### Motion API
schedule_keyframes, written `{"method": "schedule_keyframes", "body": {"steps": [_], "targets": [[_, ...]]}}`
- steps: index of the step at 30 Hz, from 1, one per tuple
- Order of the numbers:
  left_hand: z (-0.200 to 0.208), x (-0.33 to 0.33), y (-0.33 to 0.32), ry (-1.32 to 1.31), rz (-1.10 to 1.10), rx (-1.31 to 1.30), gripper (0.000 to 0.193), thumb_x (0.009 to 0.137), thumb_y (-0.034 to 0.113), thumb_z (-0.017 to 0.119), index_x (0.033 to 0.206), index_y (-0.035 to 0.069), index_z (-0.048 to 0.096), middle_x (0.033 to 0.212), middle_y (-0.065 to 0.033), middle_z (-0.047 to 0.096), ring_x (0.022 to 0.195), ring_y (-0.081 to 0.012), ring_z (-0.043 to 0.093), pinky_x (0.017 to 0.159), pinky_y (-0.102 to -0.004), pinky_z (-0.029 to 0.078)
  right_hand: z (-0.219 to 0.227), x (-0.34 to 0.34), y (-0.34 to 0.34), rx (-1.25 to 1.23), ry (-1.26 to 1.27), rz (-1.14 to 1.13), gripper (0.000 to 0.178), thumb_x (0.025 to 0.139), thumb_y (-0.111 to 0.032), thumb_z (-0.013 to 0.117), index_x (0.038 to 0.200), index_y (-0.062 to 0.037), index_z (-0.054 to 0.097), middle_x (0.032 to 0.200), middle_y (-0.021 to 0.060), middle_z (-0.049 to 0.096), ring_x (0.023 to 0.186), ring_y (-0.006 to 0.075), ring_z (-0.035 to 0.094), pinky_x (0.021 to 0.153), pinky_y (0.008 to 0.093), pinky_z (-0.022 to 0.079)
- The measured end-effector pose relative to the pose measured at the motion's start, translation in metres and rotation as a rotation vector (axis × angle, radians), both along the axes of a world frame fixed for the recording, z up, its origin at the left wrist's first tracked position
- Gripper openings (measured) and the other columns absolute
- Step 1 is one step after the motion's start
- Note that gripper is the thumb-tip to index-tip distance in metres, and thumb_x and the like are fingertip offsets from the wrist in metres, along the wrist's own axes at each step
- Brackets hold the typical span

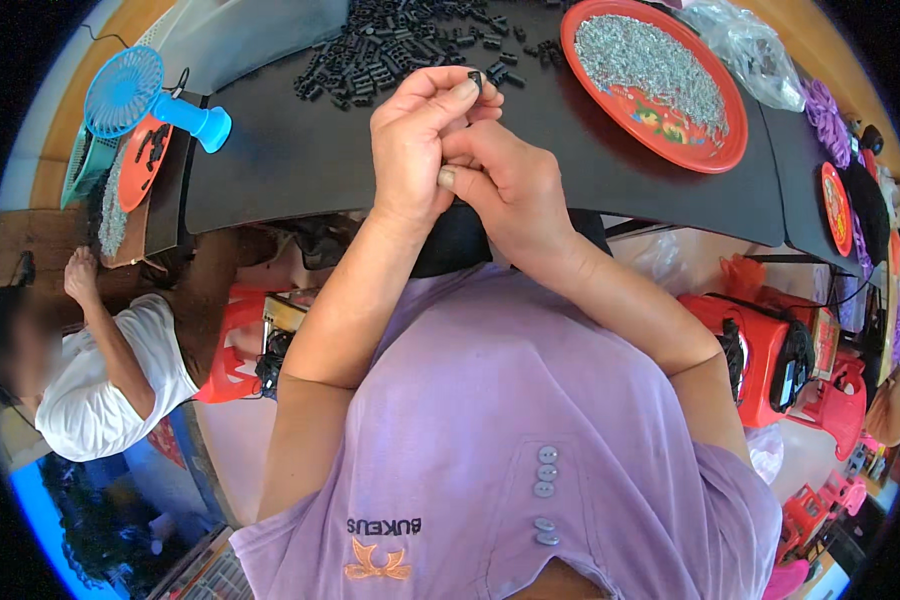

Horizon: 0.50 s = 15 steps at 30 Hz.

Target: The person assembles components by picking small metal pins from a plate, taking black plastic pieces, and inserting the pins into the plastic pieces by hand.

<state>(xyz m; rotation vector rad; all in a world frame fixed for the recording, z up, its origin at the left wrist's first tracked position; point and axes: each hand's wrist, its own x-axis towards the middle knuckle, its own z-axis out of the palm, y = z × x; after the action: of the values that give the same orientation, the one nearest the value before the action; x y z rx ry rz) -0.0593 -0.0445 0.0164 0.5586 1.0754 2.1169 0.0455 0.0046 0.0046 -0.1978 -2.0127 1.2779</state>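
Observation:
Both my hands meet in front of my chest, above the near edge of the dark table point(270, 170). Between thumb and fingertips, my left hand point(408, 145) pinches a small black plastic part point(476, 78). My right hand point(510, 195) is closed against the left palm, thumb pressed to its curled fingers; whatever it grips, if anything, is hidden. Beyond the left hand lies a loose pile of short black plastic tubes point(380, 55). To the right, a round red tray point(660, 152) carries a heap of small silvery metal pieces point(650, 65).
At the far left stand a blue fan point(125, 92) and an orange-red plate point(138, 180) with black parts. A co-worker in a white shirt point(110, 380) sits there. Clear plastic bags point(750, 50) lie at the back right; red stools point(240, 345) stand below.

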Motion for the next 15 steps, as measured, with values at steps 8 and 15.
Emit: {"method": "schedule_keyframes", "body": {"steps": [8,15], "targets": [[-0.01,0.003,0.005,0.089,0.06,0.088,0.012,0.089,0.001,0.06,0.099,-0.005,0.062,0.09,-0.0112,0.066,0.08,-0.0159,0.064,0.073,-0.028,0.053,0.026,0.007,0.043,-0.083,0.122,-0.097,0.011,0.084,-0.006,0.067,0.093,0.0017,0.066,0.078,0.008,0.065,0.072,0.0133,0.063,0.065,0.0271,0.05],[-0.006,0.005,0.002,0.21,-0.027,0.011,0.012,0.087,0.001,0.061,0.096,-0.007,0.063,0.085,-0.0131,0.067,0.071,-0.0164,0.063,0.06,-0.0263,0.052,0.033,0.0,0.052,-0.355,0.091,-0.01,0.008,0.089,-0.004,0.062,0.092,0.0033,0.064,0.078,0.0045,0.066,0.069,0.0081,0.061,0.061,0.0223,0.049]]}}
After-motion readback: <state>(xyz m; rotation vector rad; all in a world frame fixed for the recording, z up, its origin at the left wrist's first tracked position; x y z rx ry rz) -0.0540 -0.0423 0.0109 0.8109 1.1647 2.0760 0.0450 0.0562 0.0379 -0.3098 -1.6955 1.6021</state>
